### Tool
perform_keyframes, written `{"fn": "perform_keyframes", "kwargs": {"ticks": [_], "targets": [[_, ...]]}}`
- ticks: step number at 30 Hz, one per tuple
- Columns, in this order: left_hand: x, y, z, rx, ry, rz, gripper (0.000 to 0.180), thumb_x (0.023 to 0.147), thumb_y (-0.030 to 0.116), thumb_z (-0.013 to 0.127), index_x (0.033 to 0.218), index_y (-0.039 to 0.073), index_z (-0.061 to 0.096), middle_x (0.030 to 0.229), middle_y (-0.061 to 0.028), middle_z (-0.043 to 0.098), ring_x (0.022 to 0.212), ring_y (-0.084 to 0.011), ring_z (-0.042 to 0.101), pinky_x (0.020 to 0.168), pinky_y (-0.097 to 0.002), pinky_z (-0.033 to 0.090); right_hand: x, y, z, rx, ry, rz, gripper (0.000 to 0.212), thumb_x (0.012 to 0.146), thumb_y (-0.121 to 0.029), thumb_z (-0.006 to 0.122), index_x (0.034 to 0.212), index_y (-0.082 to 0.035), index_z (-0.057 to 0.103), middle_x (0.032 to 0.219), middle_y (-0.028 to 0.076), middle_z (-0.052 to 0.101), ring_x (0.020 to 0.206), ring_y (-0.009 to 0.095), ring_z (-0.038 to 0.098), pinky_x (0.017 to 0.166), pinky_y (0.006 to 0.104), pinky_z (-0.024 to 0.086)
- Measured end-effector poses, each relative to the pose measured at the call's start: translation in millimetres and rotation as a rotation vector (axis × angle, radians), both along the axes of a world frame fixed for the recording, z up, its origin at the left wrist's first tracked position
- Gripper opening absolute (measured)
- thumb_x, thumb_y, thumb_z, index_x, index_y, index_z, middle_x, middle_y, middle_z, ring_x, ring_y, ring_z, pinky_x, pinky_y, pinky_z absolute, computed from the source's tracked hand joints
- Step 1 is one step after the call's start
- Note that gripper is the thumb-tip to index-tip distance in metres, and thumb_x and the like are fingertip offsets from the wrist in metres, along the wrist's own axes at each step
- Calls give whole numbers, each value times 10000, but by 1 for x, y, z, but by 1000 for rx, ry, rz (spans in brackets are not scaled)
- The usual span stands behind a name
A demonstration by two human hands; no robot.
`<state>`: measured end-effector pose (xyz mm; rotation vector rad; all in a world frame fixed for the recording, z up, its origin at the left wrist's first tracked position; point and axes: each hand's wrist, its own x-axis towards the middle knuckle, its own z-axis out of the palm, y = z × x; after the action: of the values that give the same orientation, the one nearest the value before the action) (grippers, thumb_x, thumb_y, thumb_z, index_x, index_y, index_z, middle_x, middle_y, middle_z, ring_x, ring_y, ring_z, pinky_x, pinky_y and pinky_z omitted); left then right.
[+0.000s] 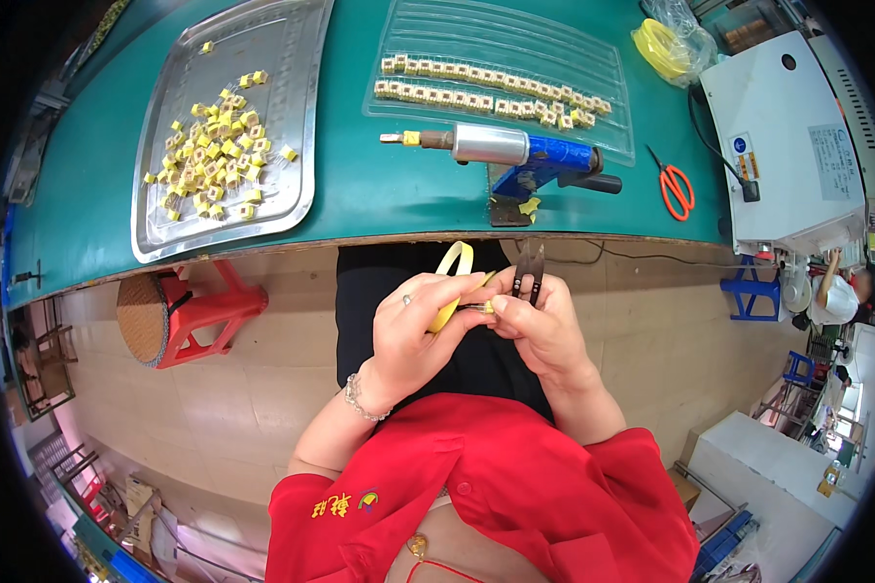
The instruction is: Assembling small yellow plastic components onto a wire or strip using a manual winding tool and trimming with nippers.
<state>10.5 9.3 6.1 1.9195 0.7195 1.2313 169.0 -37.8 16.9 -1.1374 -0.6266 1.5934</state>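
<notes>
Both hands meet in front of my lap, just below the table edge. My left hand (408, 325) is closed on a loop of yellow tape (457, 257). In my right hand (551, 335) is a pair of small black snips (528, 272), their two pointed blades sticking up past the fingers. Between the fingertips of both hands sits a small yellow-wrapped component (488, 306); the fingers cover part of it. On the table ahead, a blue and silver winding tool (544, 155) carries a yellow piece (411, 138) on its spindle.
A metal tray (306, 194) with many loose yellow components stands at left. Behind the tool, a clear plastic tray (506, 34) holds rows of them. Orange-handled scissors (678, 191) lie right, beside a white machine (783, 136). A red stool (214, 316) stands below left.
</notes>
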Motion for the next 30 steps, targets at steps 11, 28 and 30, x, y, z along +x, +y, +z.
{"fn": "perform_keyframes", "kwargs": {"ticks": [11,28,30], "targets": [[-1,-6,-6,-630,-389,-149,380,766,-39,666,1101,-55,487,919,-164,654,842,-180,642,742,-269,523,9,1,3,11,209,58,174,836,-76,591,941,62,602,743,140,633,530,53,443,480,195,334],[2,-5,-10,-877,-556,-203,412,749,-54,666,1121,-32,490,901,-165,652,829,-185,643,745,-276,525,3,-1,3,96,-2,-5,145,768,-41,696,869,44,637,749,86,643,689,133,624,634,231,506],[2,-5,-8,-841,-538,-190,405,752,-64,658,1119,-44,487,902,-174,650,818,-193,647,723,-279,534,3,-1,3,96,-12,-8,142,767,-36,697,866,46,638,754,89,644,686,133,625,634,232,509]]}}
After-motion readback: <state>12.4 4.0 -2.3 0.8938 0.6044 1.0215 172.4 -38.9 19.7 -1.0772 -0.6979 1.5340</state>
